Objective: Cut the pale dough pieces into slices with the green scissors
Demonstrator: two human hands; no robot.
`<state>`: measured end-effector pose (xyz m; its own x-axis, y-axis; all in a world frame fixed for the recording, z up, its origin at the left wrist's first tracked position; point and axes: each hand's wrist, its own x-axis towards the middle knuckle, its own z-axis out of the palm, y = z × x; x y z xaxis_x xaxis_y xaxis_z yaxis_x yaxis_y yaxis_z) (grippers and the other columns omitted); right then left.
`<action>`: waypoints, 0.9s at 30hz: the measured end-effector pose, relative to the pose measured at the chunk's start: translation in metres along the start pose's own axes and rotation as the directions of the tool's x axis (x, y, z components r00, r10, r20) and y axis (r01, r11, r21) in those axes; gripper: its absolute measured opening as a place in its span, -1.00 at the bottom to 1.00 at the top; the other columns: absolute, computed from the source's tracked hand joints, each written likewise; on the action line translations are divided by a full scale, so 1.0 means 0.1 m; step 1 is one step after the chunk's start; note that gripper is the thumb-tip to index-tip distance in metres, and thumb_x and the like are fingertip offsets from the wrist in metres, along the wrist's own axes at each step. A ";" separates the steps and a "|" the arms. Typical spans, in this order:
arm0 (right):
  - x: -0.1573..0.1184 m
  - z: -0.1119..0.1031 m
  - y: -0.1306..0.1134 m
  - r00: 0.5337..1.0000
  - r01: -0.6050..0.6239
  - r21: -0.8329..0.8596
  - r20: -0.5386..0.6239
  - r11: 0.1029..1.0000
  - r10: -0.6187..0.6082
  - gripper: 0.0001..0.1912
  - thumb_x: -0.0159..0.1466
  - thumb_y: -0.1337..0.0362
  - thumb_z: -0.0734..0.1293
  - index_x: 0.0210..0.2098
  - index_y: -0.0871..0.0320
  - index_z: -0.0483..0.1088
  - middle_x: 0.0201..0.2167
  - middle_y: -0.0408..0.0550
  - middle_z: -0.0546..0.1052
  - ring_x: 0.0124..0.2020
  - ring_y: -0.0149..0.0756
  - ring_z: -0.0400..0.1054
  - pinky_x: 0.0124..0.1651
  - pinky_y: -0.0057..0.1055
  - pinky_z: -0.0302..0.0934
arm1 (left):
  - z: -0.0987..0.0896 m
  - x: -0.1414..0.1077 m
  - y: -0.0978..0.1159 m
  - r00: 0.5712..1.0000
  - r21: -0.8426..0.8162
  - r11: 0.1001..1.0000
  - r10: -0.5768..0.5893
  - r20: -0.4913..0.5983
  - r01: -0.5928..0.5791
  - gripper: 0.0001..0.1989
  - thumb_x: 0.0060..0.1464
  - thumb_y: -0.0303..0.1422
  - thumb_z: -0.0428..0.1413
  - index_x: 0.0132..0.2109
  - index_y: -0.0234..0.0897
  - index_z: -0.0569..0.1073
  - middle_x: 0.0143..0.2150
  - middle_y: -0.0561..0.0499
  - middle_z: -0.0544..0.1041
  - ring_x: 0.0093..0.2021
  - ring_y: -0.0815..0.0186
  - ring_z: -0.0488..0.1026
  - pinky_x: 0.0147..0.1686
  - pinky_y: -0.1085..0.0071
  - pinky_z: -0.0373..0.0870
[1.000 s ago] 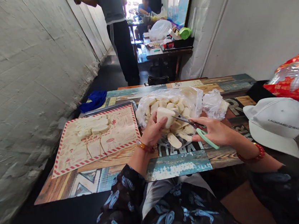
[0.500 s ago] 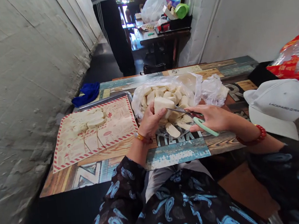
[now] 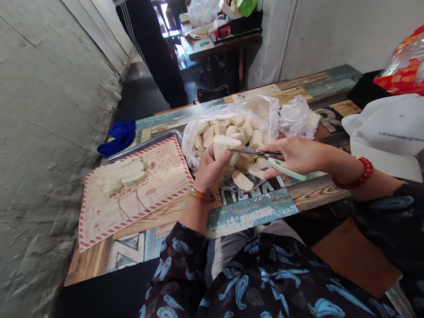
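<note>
Between the thumb and fingers of my left hand (image 3: 209, 170) is a pale, thick slice of food (image 3: 224, 144), held up over an open clear plastic bag (image 3: 190, 136). My right hand (image 3: 299, 155) is closed around scissors with light green handles (image 3: 287, 170). Their dark blades point left and meet the slice's right side near my left thumb; whether they cut into it I cannot tell. Many similar pale slices (image 3: 231, 123) fill the bag. One oval slice (image 3: 242, 180) lies at its front edge.
Left of the bag, a printed paper sheet (image 3: 163, 169) covers a metal tray (image 3: 149, 143), with skewered pale slices (image 3: 134, 177) on it. A blue cloth (image 3: 118, 138) lies behind. A crumpled plastic bag (image 3: 299, 118) and a white cap (image 3: 393, 133) are at right. A person (image 3: 149, 43) stands beyond the table.
The view has shifted slightly, so the table's far things sit higher and further left. Both hands keep their grips, with the scissors still against the slice.
</note>
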<state>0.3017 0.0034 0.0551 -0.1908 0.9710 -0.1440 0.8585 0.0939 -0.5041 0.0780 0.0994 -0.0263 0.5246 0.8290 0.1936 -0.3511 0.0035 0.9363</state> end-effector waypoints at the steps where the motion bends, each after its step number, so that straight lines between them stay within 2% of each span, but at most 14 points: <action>1: 0.00 0.00 0.01 1.000 -0.007 0.015 0.000 1.000 0.007 -0.37 0.05 -0.13 0.47 0.03 0.04 0.55 -0.29 -0.04 0.63 -0.29 -0.11 0.50 -0.26 -0.34 0.28 | 0.00 0.00 0.00 1.000 0.006 1.000 -0.009 -0.008 0.009 -0.51 -0.06 -0.13 0.34 -0.04 -0.29 0.49 -0.12 -0.03 0.56 -0.19 0.34 0.47 -0.18 0.46 0.37; 6: -0.01 0.02 0.10 1.000 0.023 0.106 -0.013 0.994 -0.022 -0.43 0.09 -0.12 0.44 -0.02 0.07 0.58 -0.45 -0.13 0.59 -0.38 -0.19 0.45 -0.35 -0.38 0.23 | -0.01 -0.01 -0.01 0.998 -0.001 0.998 -0.064 -0.021 0.064 -0.50 -0.10 -0.11 0.36 -0.08 -0.31 0.49 -0.17 -0.03 0.56 -0.24 0.34 0.46 -0.21 0.45 0.39; 10: -0.01 0.03 0.13 0.999 0.048 0.180 -0.032 0.982 -0.043 -0.44 0.09 -0.11 0.45 -0.03 0.11 0.60 -0.48 -0.14 0.57 -0.37 -0.20 0.45 -0.36 -0.41 0.24 | 0.00 -0.02 0.01 0.997 -0.033 0.996 -0.079 -0.021 0.078 -0.50 -0.10 -0.12 0.37 -0.08 -0.33 0.49 -0.17 -0.04 0.56 -0.25 0.35 0.46 -0.22 0.46 0.40; 15: -0.01 0.05 0.09 0.999 0.020 0.134 -0.037 0.991 -0.016 -0.40 0.11 -0.09 0.43 0.04 0.13 0.56 -0.38 -0.11 0.62 -0.35 -0.20 0.46 -0.32 -0.38 0.29 | 0.02 -0.03 0.06 0.997 -0.059 0.995 -0.077 -0.009 0.076 -0.42 -0.13 -0.08 0.37 -0.02 -0.31 0.47 -0.07 -0.10 0.57 -0.14 0.27 0.48 -0.13 0.40 0.42; 20: -0.01 0.06 0.06 0.999 -0.020 0.055 -0.028 0.998 0.022 -0.31 0.09 -0.09 0.44 0.13 0.14 0.49 -0.27 -0.04 0.64 -0.28 -0.12 0.50 -0.23 -0.31 0.34 | 0.04 -0.04 0.10 0.998 -0.073 0.996 -0.062 -0.028 0.060 -0.41 -0.15 -0.13 0.39 -0.01 -0.32 0.46 -0.03 -0.12 0.57 -0.10 0.25 0.49 -0.08 0.38 0.42; 27: 0.00 0.02 -0.02 0.999 0.026 -0.003 0.043 1.000 -0.026 -0.17 0.08 -0.13 0.44 0.23 0.19 0.38 -0.14 0.08 0.62 -0.18 -0.06 0.50 -0.10 -0.23 0.36 | 0.05 -0.04 0.07 0.998 -0.126 0.991 -0.049 -0.033 0.045 -0.46 -0.11 -0.18 0.38 -0.01 -0.32 0.48 -0.05 -0.11 0.58 -0.12 0.27 0.49 -0.11 0.41 0.42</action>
<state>0.2987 0.0028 0.0546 -0.2330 0.9579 -0.1674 0.8546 0.1196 -0.5052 0.0768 0.0936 -0.0187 0.5157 0.8457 0.1374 -0.4225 0.1114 0.8995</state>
